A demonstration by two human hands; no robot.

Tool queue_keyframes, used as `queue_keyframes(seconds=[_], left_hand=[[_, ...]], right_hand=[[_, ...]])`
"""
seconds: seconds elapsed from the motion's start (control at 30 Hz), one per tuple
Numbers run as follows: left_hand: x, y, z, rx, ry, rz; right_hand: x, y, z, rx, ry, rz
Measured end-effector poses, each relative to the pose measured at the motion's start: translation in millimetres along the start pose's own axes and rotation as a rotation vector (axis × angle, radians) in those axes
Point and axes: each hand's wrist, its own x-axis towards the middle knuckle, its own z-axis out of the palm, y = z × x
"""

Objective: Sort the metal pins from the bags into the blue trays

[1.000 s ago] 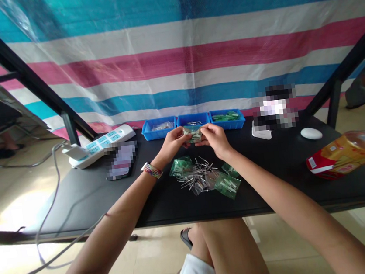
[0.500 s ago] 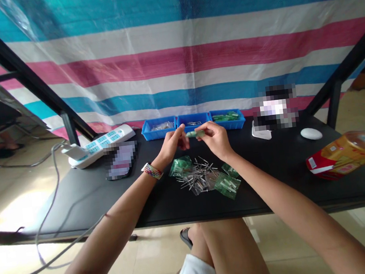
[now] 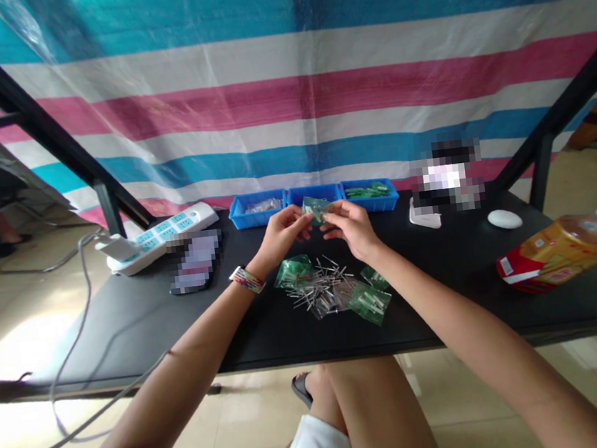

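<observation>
Between my two hands, just in front of the middle blue bin [image 3: 327,192], is a small green plastic bag [image 3: 316,209]. My left hand [image 3: 286,231] pinches its left side and my right hand [image 3: 351,229] grips the right side. What lies inside the bag is too small to make out. Below my hands on the black table [image 3: 446,293] is a loose heap of thin metal pins [image 3: 319,286]. Around the heap lie a green bag [image 3: 293,273] at its left, another green bag [image 3: 371,303] with pale rods at its lower right, and a third, partly hidden by my right forearm.
The left blue bin [image 3: 246,215] holds clear bags; the right blue bin [image 3: 371,203] holds green bags. A power strip [image 3: 170,231] and a phone [image 3: 196,263] lie left. At right are a white case [image 3: 425,215], a white oval object [image 3: 504,219] and a drink bottle [image 3: 560,251].
My left hand has closed on the green bag, which only my right hand held before. The bag is now spread flatter and tilted up between both hands.
</observation>
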Motion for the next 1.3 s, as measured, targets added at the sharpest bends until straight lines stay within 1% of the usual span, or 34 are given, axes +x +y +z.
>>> queue_keyframes(seconds=[0.07,0.13,0.2,0.27,0.3,0.33,0.37,0.4,0.5,0.57,0.6,0.77,0.83,0.93,0.97,1.0,1.03,1.1,1.13,1.17,1.23,1.3], left_hand=[[-1.0,0.8,1.3,-0.010,0.002,-0.027],[-1.4,1.3,1.7,-0.039,0.019,-0.060],[-1.3,1.4,1.2,-0.059,0.034,-0.074],[-1.0,1.2,0.5,-0.062,0.030,-0.069],[-0.9,1.1,0.3,-0.062,0.026,-0.067],[-0.9,0.9,0.2,-0.064,0.024,-0.066],[-0.8,0.7,0.4,-0.068,0.024,-0.066],[-0.8,0.5,0.6,-0.072,0.023,-0.067],[-0.7,-0.8,1.5,-0.078,0.018,-0.064],[-0.6,-1.6,1.6,-0.073,0.013,-0.056],[-0.5,-1.8,1.6,-0.068,0.010,-0.051],[-0.6,-2.2,0.7,-0.049,-0.002,-0.040],[-0.4,-3.1,0.4,-0.046,-0.005,-0.048],[0.1,-4.6,0.2,-0.043,-0.017,-0.050],[0.2,-4.8,0.1,-0.043,-0.019,-0.049],[0.2,-4.7,0.0,-0.043,-0.020,-0.048],[0.1,-4.3,-0.1,-0.042,-0.020,-0.048],[-0.3,-3.0,-0.3,-0.034,-0.018,-0.044],[-0.6,-2.2,-0.4,-0.030,-0.015,-0.040],[-0.9,-1.5,-0.6,-0.026,-0.013,-0.037],[-1.3,-0.5,-0.8,-0.021,-0.014,-0.036],[-1.5,-0.4,-0.9,-0.023,-0.023,-0.044]], right_hand=[[2.9,-3.2,-4.4,-0.075,0.064,-0.110],[8.0,-11.8,-14.6,-0.184,0.158,-0.281],[14.5,-23.6,-30.7,-0.351,0.280,-0.467],[20.7,-34.4,-49.8,-0.549,0.408,-0.601],[23.3,-38.0,-59.1,-0.649,0.468,-0.651],[25.2,-39.9,-67.3,-0.764,0.500,-0.673],[26.5,-40.1,-74.2,-0.897,0.501,-0.671],[27.2,-38.9,-79.4,-1.044,0.477,-0.649],[26.7,-31.5,-86.1,-1.430,0.309,-0.543],[25.2,-28.2,-85.9,-1.564,0.232,-0.496],[24.4,-27.6,-85.5,-1.600,0.216,-0.480],[20.6,-30.6,-83.7,-1.691,0.149,-0.418],[19.1,-32.7,-81.2,-1.681,0.164,-0.430],[15.3,-36.6,-71.3,-1.573,0.248,-0.493],[13.2,-37.6,-66.1,-1.507,0.252,-0.511],[10.8,-38.1,-60.1,-1.427,0.216,-0.510],[7.9,-37.9,-53.6,-1.338,0.136,-0.482],[1.6,-35.2,-40.3,-1.162,-0.131,-0.354],[-1.5,-33.1,-34.3,-1.102,-0.261,-0.286],[-4.5,-31.1,-29.0,-1.070,-0.363,-0.233],[-9.5,-28.6,-21.4,-1.078,-0.475,-0.152],[-13.0,-29.9,-17.4,-1.146,-0.527,-0.079]])
